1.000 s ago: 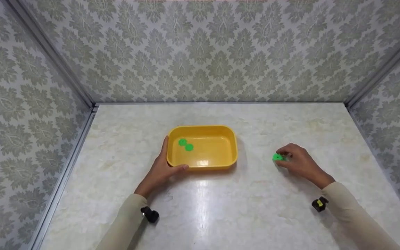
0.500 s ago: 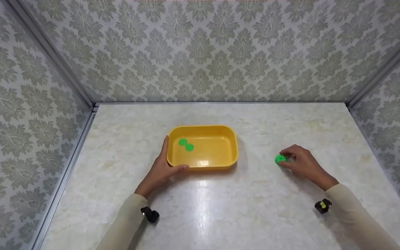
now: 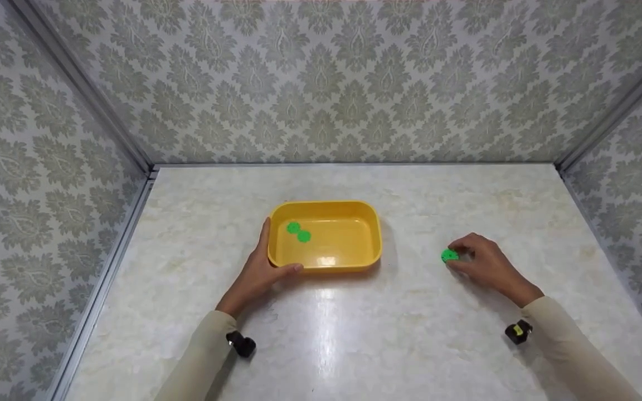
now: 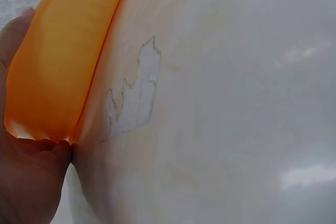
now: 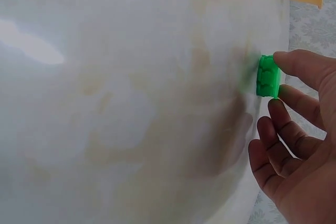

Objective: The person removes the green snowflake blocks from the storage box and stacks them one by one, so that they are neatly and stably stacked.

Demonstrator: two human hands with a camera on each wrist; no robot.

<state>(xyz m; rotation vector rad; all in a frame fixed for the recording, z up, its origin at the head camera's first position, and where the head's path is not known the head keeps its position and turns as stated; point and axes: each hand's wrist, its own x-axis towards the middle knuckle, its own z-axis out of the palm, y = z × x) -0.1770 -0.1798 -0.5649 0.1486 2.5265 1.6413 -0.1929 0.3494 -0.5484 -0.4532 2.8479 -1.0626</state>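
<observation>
A yellow plastic tray (image 3: 343, 245) stands on the table, and two flat green toothed discs (image 3: 293, 228) lie in its left part. My left hand (image 3: 259, 273) grips the tray's near left corner, its thumb along the front wall and its fingers on the left side. In the left wrist view the tray's wall (image 4: 63, 61) shows between thumb and fingers. To the right of the tray, my right hand (image 3: 482, 262) pinches another green toothed disc (image 3: 450, 255) between thumb and index finger. The right wrist view shows this disc (image 5: 268, 76) edge-on, close to the tabletop; whether it touches cannot be told.
The pale marbled table (image 3: 399, 345) lies under everything. Patterned walls (image 3: 321, 83) enclose it at the back and both sides, with metal rails (image 3: 98, 289) along the left edge. Small black cameras (image 3: 519, 331) are worn at both wrists.
My right hand has shifted slightly right and toward me with the green disc, which has turned to show its face more. The left hand and tray have stayed still.
</observation>
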